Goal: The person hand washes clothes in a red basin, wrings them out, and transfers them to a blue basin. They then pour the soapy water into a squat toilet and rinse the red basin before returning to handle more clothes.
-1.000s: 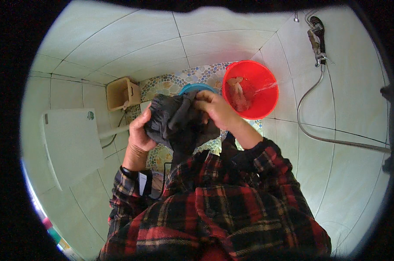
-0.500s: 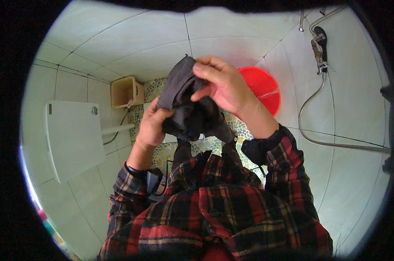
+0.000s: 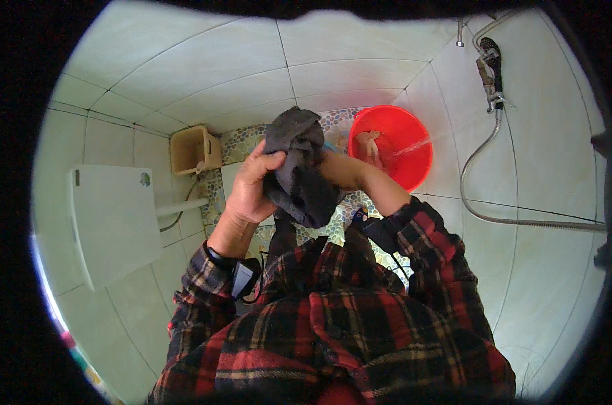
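Observation:
A dark grey cloth garment (image 3: 296, 169) hangs bunched in front of me, above the pebbled floor. My left hand (image 3: 252, 185) grips its left side, with the thumb lying across the front. My right hand (image 3: 343, 171) reaches into or behind the cloth from the right, and its fingers are hidden there. I cannot tell from the folds what kind of garment it is. Just beyond my right forearm stands a red bucket (image 3: 404, 162) with a pale, soft-looking thing (image 3: 369, 145) inside. A thin streak like a water jet crosses its right side.
On the right wall hang a black shower head (image 3: 492, 64) and a looping metal hose (image 3: 465, 175). A beige bin (image 3: 183, 152) stands in the far left corner. The left wall carries a white cistern (image 3: 117, 223) with a pipe. Pebble-patterned flooring (image 3: 242, 145) lies below.
My right hand has gone from pinching the garment's top edge to inside or behind it. The garment has turned and bunched up. More of the bucket's inside now shows.

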### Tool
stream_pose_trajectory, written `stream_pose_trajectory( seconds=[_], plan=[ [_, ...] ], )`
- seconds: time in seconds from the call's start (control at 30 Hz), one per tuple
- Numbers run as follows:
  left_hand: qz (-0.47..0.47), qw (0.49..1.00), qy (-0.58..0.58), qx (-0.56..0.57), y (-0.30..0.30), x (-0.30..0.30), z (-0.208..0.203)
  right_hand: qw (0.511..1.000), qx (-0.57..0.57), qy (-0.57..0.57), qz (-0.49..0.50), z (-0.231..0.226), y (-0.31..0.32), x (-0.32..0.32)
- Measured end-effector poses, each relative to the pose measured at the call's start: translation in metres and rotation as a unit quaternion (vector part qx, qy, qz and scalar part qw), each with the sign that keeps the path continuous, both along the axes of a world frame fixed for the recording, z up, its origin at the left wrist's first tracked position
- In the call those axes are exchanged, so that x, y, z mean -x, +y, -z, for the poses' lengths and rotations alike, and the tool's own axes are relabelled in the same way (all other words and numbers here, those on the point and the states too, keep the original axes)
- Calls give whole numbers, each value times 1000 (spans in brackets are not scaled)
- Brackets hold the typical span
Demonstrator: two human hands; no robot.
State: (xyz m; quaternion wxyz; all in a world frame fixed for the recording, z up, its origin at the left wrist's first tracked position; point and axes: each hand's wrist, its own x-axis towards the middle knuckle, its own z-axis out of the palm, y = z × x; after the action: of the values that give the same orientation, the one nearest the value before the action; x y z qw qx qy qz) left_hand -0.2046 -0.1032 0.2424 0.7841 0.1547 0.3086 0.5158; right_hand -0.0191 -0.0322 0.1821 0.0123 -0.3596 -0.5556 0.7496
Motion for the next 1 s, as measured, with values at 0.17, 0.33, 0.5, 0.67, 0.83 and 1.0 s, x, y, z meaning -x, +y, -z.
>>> stream_pose_trajectory(
  seconds=[0.17, 0.33, 0.5, 0.67, 0.83, 1.0],
  plan=[
    [21, 1000, -18, 6, -6, -15, -5, 998, 11, 54, 3, 35, -7, 3],
    [28, 999, -39, -1, -7, -15, -5, 979, 45, 149, 128, 24, -31, -14],
    [26, 998, -42, 27, -10, -10, 3, 979, -178, -66, -70, 20, -3, -14],
    [45, 998, 11, 35, -14, 3, 9, 828, -495, -175, -198, 57, 28, -14],
    [-53, 995, 49, 61, 0, 40, 29, 962, -248, -74, -91, 17, 23, -38],
    [-49, 982, 131, 128, 1, 78, 88, 973, -200, -12, 113, -66, 15, -60]
  ],
)
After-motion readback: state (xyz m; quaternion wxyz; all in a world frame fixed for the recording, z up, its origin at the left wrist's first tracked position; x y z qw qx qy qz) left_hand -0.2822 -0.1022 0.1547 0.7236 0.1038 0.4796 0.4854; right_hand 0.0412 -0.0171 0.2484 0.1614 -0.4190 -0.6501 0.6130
